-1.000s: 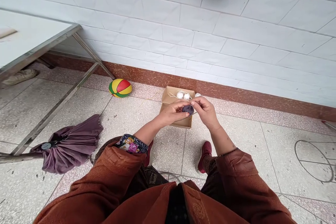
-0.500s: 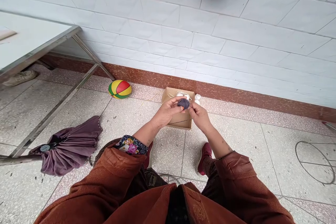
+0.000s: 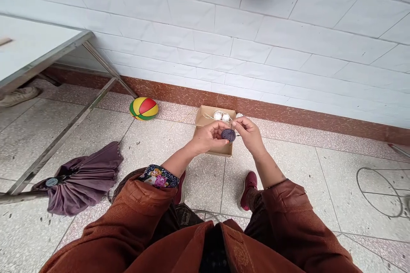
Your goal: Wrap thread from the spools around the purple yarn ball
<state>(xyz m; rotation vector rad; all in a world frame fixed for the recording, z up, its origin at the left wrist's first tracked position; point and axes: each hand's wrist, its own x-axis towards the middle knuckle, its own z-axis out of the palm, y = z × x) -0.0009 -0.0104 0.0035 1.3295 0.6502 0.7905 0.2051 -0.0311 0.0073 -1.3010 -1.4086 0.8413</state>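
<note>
Head-worn — looking forward and down.

White tiled wall (image 3: 205,21) — reddish skirting (image 3: 179,95) — speckled floor (image 3: 285,179), metal-framed table (image 3: 38,38).

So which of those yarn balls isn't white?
The dark purple-grey yarn ball in the left hand; the others, in the open box and just right of it, are white.

Yellow, red and green ball (image 3: 144,108) near the far tiled wall (image 3: 205,42), white-topped table (image 3: 41,45) at far left, pale shoe (image 3: 19,96) beneath, purple umbrella (image 3: 85,183) at left, round wire frame (image 3: 381,194) at right
</note>
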